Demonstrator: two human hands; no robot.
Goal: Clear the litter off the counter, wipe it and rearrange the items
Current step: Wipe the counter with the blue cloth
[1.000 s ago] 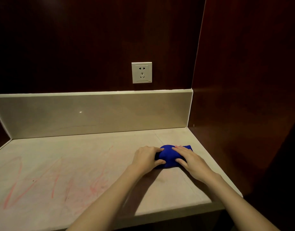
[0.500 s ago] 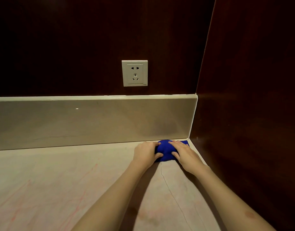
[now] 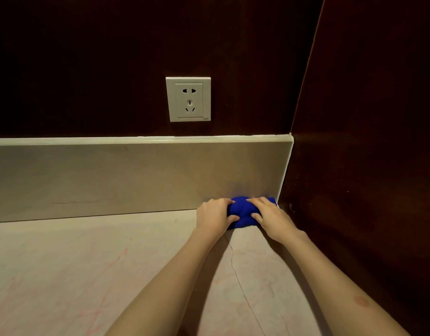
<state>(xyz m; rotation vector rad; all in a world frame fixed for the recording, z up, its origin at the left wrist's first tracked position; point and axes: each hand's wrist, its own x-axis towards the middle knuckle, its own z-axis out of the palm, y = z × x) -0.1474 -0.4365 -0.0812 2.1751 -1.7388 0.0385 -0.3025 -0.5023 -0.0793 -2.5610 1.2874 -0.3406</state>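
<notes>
A bunched blue cloth point(image 3: 243, 212) lies in the back right corner of the pale stone counter point(image 3: 88, 263), against the backsplash. My left hand point(image 3: 212, 215) grips its left side, thumb curled under the front. My right hand point(image 3: 269, 218) grips its right side, fingers curled over the top. Faint red scribble marks point(image 3: 95, 301) show on the counter at the lower left. Most of the cloth is hidden under my hands.
A beige backsplash point(image 3: 112, 178) runs along the back. A dark wood wall with a white power socket point(image 3: 188, 99) rises above it. A dark wood side panel point(image 3: 366, 166) closes the right side. A thin crack point(image 3: 238, 275) runs across the counter.
Both hands have pushed the blue cloth away from me, from the counter's right front part into the back right corner by the backsplash. The camera has moved closer.
</notes>
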